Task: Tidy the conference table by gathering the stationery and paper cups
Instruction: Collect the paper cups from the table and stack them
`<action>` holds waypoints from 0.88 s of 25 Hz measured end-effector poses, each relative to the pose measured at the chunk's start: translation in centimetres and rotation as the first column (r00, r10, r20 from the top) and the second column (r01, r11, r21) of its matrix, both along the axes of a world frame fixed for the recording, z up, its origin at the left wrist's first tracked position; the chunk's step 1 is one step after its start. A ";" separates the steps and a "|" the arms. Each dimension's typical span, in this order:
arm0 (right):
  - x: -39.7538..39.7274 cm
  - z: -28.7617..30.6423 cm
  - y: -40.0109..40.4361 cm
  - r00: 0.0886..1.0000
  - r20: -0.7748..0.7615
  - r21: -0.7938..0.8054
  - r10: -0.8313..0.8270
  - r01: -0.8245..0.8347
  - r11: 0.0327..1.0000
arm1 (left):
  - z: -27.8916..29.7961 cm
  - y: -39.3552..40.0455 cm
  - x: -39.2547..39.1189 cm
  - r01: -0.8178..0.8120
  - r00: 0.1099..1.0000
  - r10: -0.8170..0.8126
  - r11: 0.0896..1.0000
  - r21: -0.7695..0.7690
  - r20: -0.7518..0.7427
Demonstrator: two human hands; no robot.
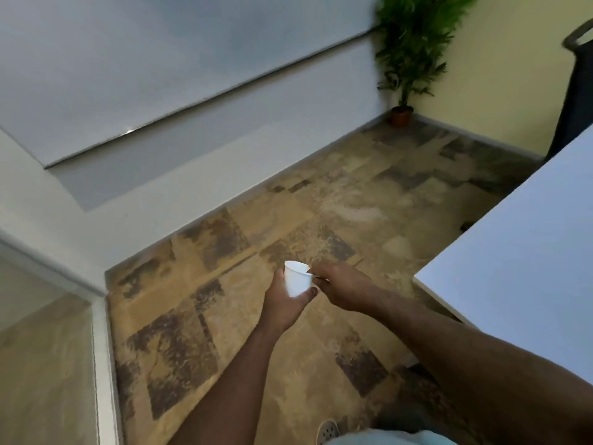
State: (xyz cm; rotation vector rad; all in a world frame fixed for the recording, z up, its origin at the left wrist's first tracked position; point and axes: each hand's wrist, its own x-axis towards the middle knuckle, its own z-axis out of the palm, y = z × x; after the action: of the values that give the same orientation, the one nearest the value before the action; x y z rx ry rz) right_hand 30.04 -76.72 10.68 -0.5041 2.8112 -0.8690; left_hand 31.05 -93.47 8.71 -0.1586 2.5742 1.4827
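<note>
White paper cup point(298, 282), one, upright with a slight tilt, mouth open toward the upper left. Held in the air above the floor point(224, 300), to the left of the table corner and clear of the tabletop.

Left hand point(284, 303): cupped around the lower part of the cup from below and from the left, thumb across the base on the near side, fingers wrapped behind the wall.

Right hand point(343, 289): reaching in from the right, fingertips point(316, 273) drawn together and pinching the rim of the cup on its right side. Whether a second cup is nested there cannot be told.

Table point(519, 252): pale, flat top, one corner showing at the right edge of view, no items visible on the part seen.

Floor: mottled tan and brown tiles.

Potted plant point(410, 53): green, in a reddish-brown pot, standing in the far corner where the white wall meets the yellow wall.

Chair point(577, 91): dark, partly seen at the upper right, behind the table.

Shoe point(327, 431): light, perforated toe, at the bottom edge.
</note>
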 end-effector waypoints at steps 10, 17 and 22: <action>-22.5 -2.5 10.1 0.942 0.049 -0.014 -0.331 0.332 0.943 | -1.5 10.3 -26.9 0.371 0.928 -0.370 0.929 -0.018 0.029; -36.5 -1.6 20.4 0.839 0.053 -0.088 -0.542 0.544 0.834 | -0.2 21.5 -46.0 0.556 0.831 -0.552 0.825 -0.104 0.068; -41.2 -2.0 28.4 0.699 0.080 -0.060 -0.711 0.715 0.696 | -1.6 31.4 -53.6 0.714 0.700 -0.707 0.696 -0.075 0.096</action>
State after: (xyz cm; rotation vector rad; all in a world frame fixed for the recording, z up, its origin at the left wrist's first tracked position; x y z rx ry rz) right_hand -11.17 -48.33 8.69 0.6782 2.9190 -1.0916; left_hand -22.60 -62.03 7.12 0.7052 2.2349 1.0061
